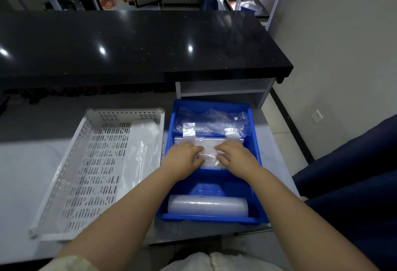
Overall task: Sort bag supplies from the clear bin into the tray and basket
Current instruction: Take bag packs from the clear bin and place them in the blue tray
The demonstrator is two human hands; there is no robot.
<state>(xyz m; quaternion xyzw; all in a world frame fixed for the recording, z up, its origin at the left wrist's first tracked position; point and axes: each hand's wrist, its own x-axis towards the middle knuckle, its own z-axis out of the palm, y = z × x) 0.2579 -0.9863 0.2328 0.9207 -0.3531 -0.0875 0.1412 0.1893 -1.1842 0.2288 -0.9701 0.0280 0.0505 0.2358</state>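
Observation:
A blue tray (254,159) stands on the marble counter in front of me. In its middle lies a stack of clear zip bags (209,152); my left hand (182,159) and my right hand (234,155) both rest on it, fingers curled at its edges. Loose clear bags (214,118) fill the tray's far end. A roll of clear bags (207,204) lies across the near end. Left of the tray sits a white perforated basket (94,163) with a thin clear bag (141,150) along its right side. No clear bin is in view.
A raised black stone counter (129,42) runs across behind the tray and basket. A dark blue chair or cloth (352,184) is at my right. The counter's front edge lies just below the tray. A white wall with a socket (316,116) is at the right.

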